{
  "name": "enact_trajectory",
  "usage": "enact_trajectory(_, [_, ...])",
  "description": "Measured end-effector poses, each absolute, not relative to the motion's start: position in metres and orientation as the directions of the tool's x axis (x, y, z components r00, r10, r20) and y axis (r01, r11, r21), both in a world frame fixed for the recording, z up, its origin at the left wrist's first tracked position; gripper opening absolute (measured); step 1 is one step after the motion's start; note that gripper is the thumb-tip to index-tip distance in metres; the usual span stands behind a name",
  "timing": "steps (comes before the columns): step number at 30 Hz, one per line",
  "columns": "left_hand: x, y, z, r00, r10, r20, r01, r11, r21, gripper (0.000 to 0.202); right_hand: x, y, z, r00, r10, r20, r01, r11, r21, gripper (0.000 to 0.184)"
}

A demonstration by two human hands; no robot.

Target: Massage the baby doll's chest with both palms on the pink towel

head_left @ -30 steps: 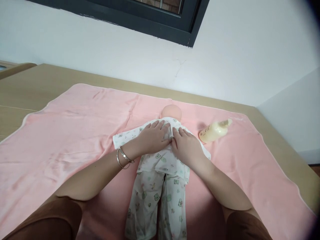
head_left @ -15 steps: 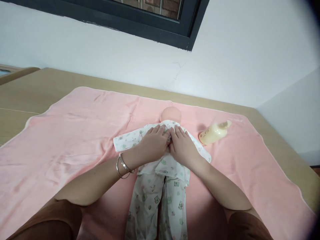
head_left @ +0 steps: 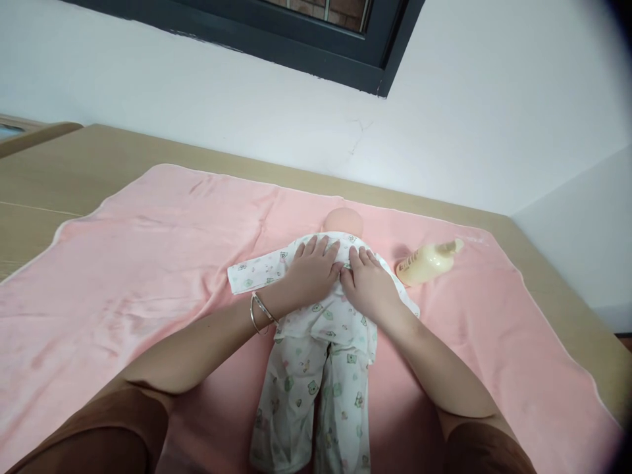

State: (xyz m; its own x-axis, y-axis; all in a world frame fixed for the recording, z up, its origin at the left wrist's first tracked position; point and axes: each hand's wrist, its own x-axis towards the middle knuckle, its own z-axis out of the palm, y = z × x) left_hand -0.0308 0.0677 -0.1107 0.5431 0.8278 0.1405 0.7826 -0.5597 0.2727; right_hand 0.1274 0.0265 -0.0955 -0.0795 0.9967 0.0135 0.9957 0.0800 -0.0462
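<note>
A baby doll [head_left: 342, 222] lies on the pink blanket [head_left: 187, 257], its head at the far end and its face not visible. It wears a white printed top [head_left: 328, 319] and matching pants [head_left: 340, 395]. My left hand [head_left: 313, 270] rests flat on the upper part of the top, fingers spread. Beside it, my right hand [head_left: 368, 283] lies flat on the other side of the chest area, fingers extended. The thumbs nearly meet in the middle. Bracelets [head_left: 261, 313] circle my left wrist.
To the right of the doll, a cream pump bottle [head_left: 428, 263] stands on the blanket. The blanket covers a wooden table [head_left: 128, 146] that meets a white wall [head_left: 276, 118]. A dark window frame [head_left: 340, 62] is above.
Both hands have drawn slightly apart on the top, the left one's fingers spreading wider. The cloth between them now looks smoother. The view has shifted a little.
</note>
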Motion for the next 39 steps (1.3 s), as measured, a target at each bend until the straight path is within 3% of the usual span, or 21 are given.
enact_trajectory(7, [-0.026,0.065,-0.114,0.492,0.834,0.251,0.801,-0.546,0.244,0.052,0.129,0.036,-0.104,-0.072,0.994,0.083,0.994,0.078,-0.076,0.061])
enact_trajectory(23, [-0.037,0.081,-0.111,0.591,0.734,0.335,0.704,-0.672,0.232,0.044,0.128,0.035,-0.108,-0.076,0.991,0.107,0.996,0.081,-0.046,0.061])
enact_trajectory(33, [-0.035,0.079,-0.113,0.572,0.749,0.333,0.665,-0.662,0.347,0.042,0.131,0.038,-0.106,-0.075,0.997,0.026,0.979,0.079,-0.187,0.063])
enact_trajectory(39, [-0.032,0.076,-0.119,0.545,0.786,0.291,0.709,-0.618,0.341,0.050,0.130,0.037,-0.104,-0.084,0.996,0.029,0.971,0.089,-0.223,0.062])
